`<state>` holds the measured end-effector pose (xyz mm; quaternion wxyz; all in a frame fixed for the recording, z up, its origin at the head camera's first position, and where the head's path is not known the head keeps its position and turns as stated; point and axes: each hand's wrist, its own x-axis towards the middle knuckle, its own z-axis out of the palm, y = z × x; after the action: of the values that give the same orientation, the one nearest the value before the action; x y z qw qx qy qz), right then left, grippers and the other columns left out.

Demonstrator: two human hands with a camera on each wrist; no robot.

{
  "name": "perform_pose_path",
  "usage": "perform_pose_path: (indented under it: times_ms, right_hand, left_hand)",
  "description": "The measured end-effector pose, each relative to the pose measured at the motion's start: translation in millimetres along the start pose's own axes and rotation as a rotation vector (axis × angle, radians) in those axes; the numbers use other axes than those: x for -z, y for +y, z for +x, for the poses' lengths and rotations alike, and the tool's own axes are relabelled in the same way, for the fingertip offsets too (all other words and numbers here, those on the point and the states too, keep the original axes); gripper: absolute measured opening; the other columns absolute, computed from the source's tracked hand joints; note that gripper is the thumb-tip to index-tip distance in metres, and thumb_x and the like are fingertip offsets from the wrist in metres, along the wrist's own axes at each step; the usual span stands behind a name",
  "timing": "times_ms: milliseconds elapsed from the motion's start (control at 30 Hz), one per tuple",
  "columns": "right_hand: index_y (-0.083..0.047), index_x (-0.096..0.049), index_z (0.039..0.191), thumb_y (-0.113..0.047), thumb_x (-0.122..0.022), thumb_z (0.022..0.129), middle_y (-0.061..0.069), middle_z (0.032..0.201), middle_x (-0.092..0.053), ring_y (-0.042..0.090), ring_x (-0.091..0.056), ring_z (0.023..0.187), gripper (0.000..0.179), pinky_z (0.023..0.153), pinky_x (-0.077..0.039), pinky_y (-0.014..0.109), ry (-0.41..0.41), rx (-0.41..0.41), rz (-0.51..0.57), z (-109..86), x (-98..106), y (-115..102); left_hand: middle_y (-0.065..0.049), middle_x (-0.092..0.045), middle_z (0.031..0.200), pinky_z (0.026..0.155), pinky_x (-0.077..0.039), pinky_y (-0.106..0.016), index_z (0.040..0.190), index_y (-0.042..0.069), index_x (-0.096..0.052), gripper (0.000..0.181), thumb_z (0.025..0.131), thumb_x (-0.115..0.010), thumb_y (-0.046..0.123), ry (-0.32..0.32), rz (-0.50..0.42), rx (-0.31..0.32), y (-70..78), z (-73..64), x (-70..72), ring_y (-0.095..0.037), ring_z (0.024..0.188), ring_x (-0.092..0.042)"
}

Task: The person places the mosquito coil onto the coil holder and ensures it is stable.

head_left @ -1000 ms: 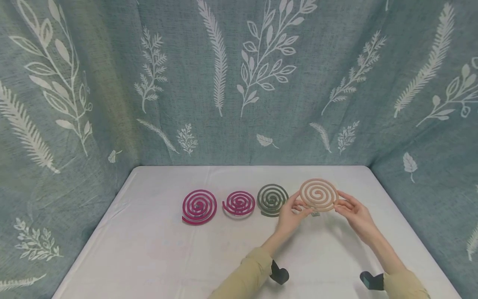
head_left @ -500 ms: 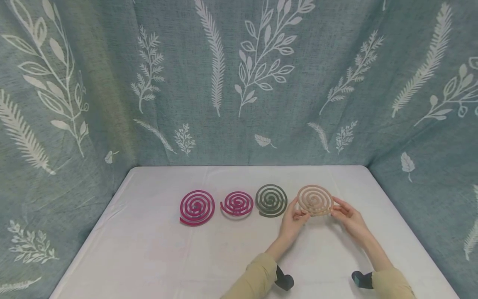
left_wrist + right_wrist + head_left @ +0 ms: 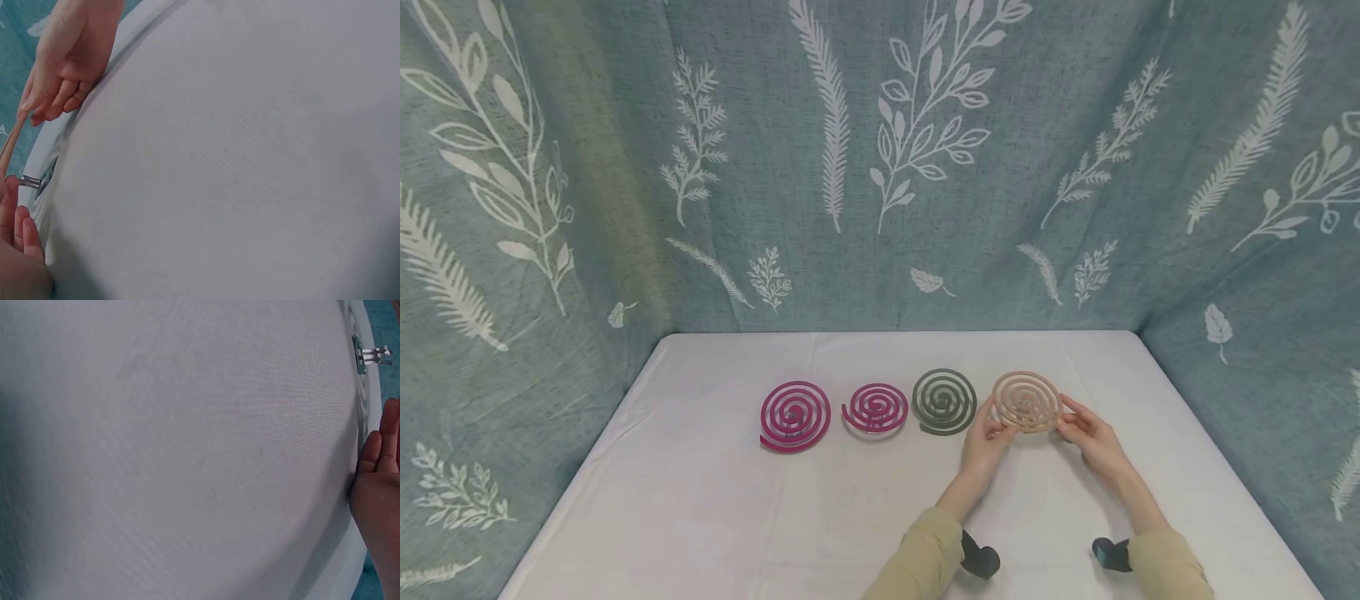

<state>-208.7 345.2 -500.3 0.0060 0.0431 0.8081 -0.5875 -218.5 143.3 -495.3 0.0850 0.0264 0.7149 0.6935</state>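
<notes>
A peach-coloured mosquito coil [image 3: 1021, 374] is held flat above the right part of the white table. My left hand [image 3: 983, 450] pinches its near left edge, and my right hand [image 3: 1093, 442] grips the right edge between thumb and fingers. Seen from the left wrist, the coil [image 3: 11, 145] is nearly edge-on, with the right hand [image 3: 72, 56] above and the left hand [image 3: 19, 244] below. A small metal stand [image 3: 31, 182] is beside it; whether the two touch I cannot tell. The right wrist view also shows this stand [image 3: 375, 356] and my right hand [image 3: 381, 481].
Left of my hands, a dark green coil [image 3: 944, 428] and two magenta coils, a middle one [image 3: 876, 387] and a leftmost one [image 3: 795, 384], stand in a row on the white table [image 3: 700, 517]. A leaf-patterned teal curtain [image 3: 820, 275] surrounds the table's back and sides.
Both hands have lowered the peach coil and shifted it slightly left. The metal stand, visible below it earlier in the head view, is now covered by the coil. The head view has moved slightly.
</notes>
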Motion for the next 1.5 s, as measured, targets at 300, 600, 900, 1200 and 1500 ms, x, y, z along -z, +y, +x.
perform_pose_path:
  times_ms: [300,600,900,1200,1500]
  right_hand:
    - [0.003,-0.029,0.145,-0.016,-0.055,0.096,-0.017,0.092,-0.057,-0.008,-0.056,0.082,0.059,0.078,-0.047,0.011,0.001,-0.034,-0.012,5.4,-0.3,3.2]
    - [0.001,-0.028,0.146,-0.019,-0.054,0.096,-0.005,0.100,-0.058,-0.007,-0.056,0.082,0.060,0.079,-0.047,0.012,-0.016,-0.080,-0.042,5.0,-2.2,-0.4]
    - [0.003,-0.031,0.144,-0.030,-0.060,0.093,-0.009,0.094,-0.058,-0.005,-0.057,0.080,0.068,0.074,-0.047,0.009,-0.056,0.023,0.054,3.1,-1.9,5.6]
    - [0.001,-0.024,0.148,-0.013,-0.050,0.098,-0.001,0.101,-0.056,-0.007,-0.056,0.082,0.058,0.079,-0.047,0.010,-0.040,-0.156,-0.052,8.9,-5.6,-2.3]
    - [0.005,-0.024,0.146,-0.009,-0.051,0.097,-0.004,0.095,-0.054,-0.005,-0.056,0.078,0.058,0.076,-0.048,0.010,-0.041,-0.143,-0.057,10.5,-4.5,2.4]
  left_hand:
    - [-0.006,-0.063,0.084,0.061,-0.041,-0.015,0.141,0.009,-0.042,0.061,0.085,-0.066,0.007,0.031,-0.015,0.045,1.6,3.5,-5.3,-0.003,0.068,-0.049]
    - [-0.003,-0.061,0.080,0.059,-0.040,-0.015,0.139,0.009,-0.044,0.058,0.085,-0.066,0.010,0.057,0.065,0.062,4.0,3.1,-4.9,-0.004,0.067,-0.049]
    - [0.001,-0.058,0.079,0.058,-0.039,-0.016,0.139,0.010,-0.046,0.057,0.086,-0.066,0.013,0.075,0.114,0.093,2.7,5.6,-7.2,-0.004,0.067,-0.048]
    - [0.001,-0.056,0.078,0.057,-0.039,-0.017,0.136,0.009,-0.048,0.055,0.085,-0.067,0.012,0.111,0.188,0.096,5.4,7.1,-8.6,-0.006,0.065,-0.047]
    - [-0.001,-0.057,0.078,0.057,-0.038,-0.017,0.135,0.010,-0.049,0.058,0.081,-0.071,0.010,0.114,0.229,0.090,9.4,5.6,-9.3,-0.006,0.064,-0.047]
